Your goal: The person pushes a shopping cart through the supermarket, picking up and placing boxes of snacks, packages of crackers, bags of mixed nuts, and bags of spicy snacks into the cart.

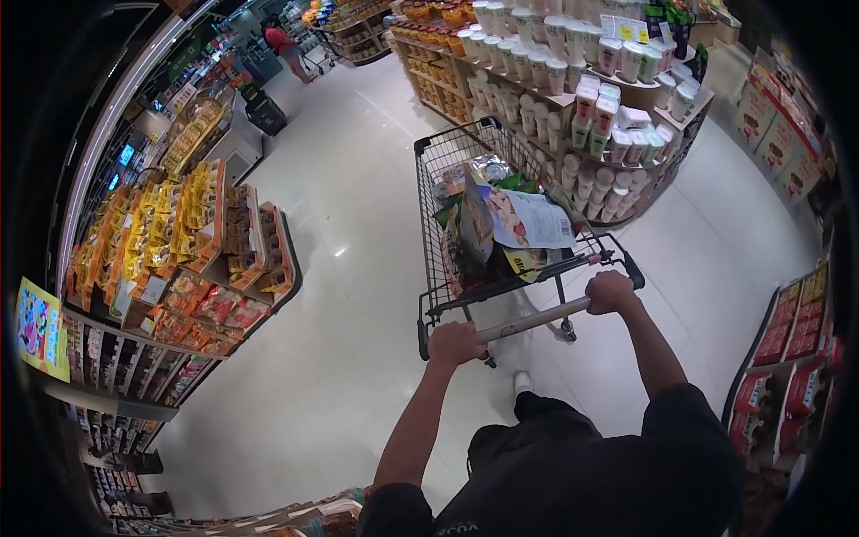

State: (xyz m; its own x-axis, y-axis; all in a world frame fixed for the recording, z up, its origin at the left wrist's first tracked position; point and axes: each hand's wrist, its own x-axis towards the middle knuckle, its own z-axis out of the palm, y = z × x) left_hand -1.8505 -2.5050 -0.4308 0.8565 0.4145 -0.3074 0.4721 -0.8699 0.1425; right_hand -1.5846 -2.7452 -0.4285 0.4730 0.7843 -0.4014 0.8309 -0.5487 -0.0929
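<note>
Head view: both hands wrap the cart's handle (532,319), left hand (456,344) at 7 o'clock, right hand (610,291) at 4 o'clock, fingers curled tight around it, set apart for steering. The cart (465,179), full of packets, fills the aisle centre. Cup shelves (591,98) crowd 1 o'clock; snack racks (179,251) stand at 9 o'clock.

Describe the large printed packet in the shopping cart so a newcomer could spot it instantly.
Start at the wire shopping cart in the aisle's middle, pushed by the left hand and right hand on its handle bar. The pale packet lies uppermost toward the handle, unlike the green bags behind it.
</note>
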